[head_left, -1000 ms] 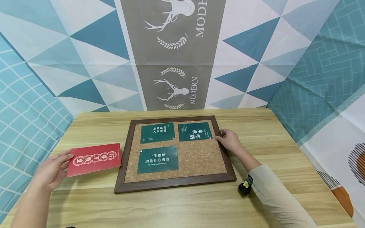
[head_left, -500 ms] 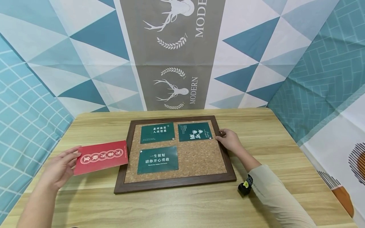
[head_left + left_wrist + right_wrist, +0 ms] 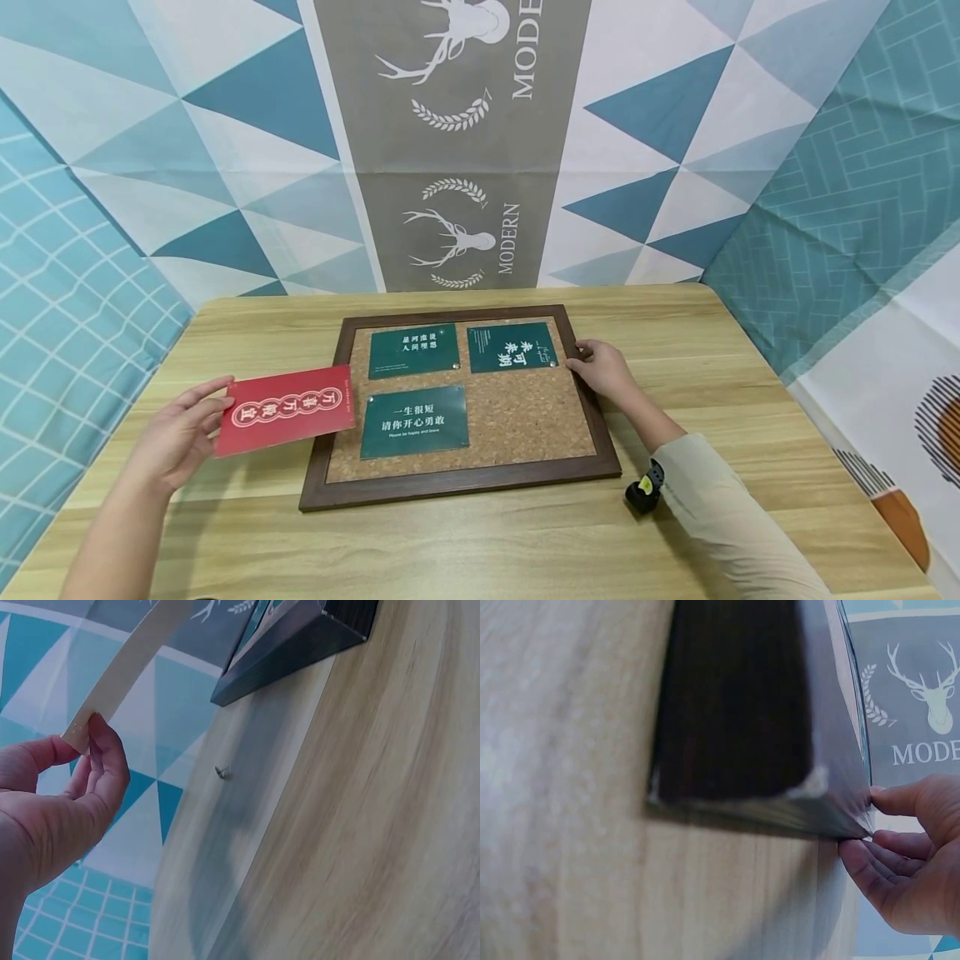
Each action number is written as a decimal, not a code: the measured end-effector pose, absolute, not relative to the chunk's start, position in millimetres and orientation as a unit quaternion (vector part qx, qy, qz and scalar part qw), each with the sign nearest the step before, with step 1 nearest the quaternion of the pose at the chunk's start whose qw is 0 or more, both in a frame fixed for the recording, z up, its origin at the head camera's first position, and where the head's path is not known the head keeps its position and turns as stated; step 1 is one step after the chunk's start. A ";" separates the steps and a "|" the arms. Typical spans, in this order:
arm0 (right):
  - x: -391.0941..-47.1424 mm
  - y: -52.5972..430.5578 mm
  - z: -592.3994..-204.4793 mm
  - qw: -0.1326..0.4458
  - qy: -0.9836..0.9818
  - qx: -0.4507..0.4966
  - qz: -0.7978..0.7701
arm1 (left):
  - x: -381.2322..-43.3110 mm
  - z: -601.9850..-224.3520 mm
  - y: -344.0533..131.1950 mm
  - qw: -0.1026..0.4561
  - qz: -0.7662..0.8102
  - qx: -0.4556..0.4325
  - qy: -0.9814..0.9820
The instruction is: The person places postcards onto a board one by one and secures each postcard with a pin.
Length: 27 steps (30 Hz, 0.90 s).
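A red card [image 3: 288, 410] with white Chinese characters is pinched at its left edge by my left hand [image 3: 176, 429]. In the left wrist view this card [image 3: 124, 671] shows its pale underside between thumb and fingers. Its right end overlaps the left side of a cork board [image 3: 525, 425] with a dark brown wooden frame. My right hand [image 3: 600, 367] grips the frame's right side; in the right wrist view thumb and fingers lie around the frame [image 3: 735, 712] edge. Three green cards are on the cork: top left [image 3: 412, 352], top right [image 3: 513, 347] and lower left [image 3: 414, 422].
Small silvery pins show at corners of the green cards. A pin [image 3: 222, 772] lies on the wooden table [image 3: 480, 542] left of the board. A black device [image 3: 645, 492] is strapped at my right wrist. Patterned cloth [image 3: 457, 150] hangs behind the table.
My left hand has carried the red card rightward, from beside the board until its end overlaps the board's left side. The right hand and the board have stayed in place.
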State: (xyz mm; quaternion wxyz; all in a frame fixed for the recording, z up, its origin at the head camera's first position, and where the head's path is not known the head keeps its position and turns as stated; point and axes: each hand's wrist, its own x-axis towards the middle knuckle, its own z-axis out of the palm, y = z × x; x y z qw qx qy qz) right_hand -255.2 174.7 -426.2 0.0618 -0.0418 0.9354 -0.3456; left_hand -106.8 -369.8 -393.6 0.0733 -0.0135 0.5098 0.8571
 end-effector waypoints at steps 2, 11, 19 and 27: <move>-255.3 174.7 -426.4 0.061 0.937 -0.041 -0.342 | -107.3 -392.7 -365.7 0.073 0.855 -0.011 0.514; -255.4 174.1 -426.4 0.061 0.940 -0.042 -0.333 | -110.2 -388.1 -346.1 0.079 0.836 -0.004 0.544; -255.2 173.9 -427.3 0.062 0.939 -0.040 -0.336 | -114.6 -384.4 -331.3 0.085 0.827 -0.010 0.556; -255.8 174.6 -428.0 0.062 0.939 -0.043 -0.334 | -116.2 -383.9 -318.1 0.090 0.811 -0.004 0.578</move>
